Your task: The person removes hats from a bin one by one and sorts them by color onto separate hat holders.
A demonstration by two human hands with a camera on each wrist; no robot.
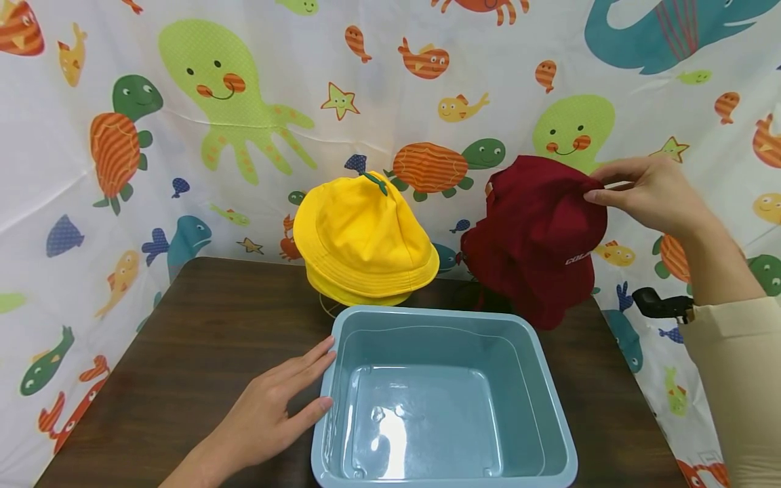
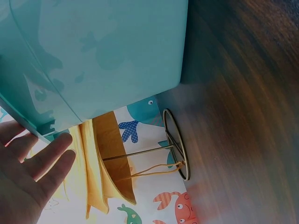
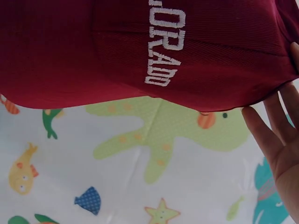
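My right hand (image 1: 662, 196) pinches the crown of a dark red baseball cap (image 1: 570, 224) between thumb and fingers, at the right back. White lettering (image 3: 166, 46) shows on its front in the right wrist view. More dark red cloth lies behind and left of this cap; I cannot tell how many caps there are. With fingers extended, my left hand (image 1: 268, 403) touches the left rim of a light blue plastic basin (image 1: 552, 407), which has nothing in it. A yellow bucket hat (image 1: 366, 237) with a green sprout on top stands behind the basin.
A wire stand (image 2: 175, 144) with a round base carries the yellow hat. Everything rests on a dark wooden table (image 1: 183, 352). Behind it hangs a white curtain (image 1: 256, 203) printed with sea animals. A small black device (image 1: 662, 305) sits at my right wrist.
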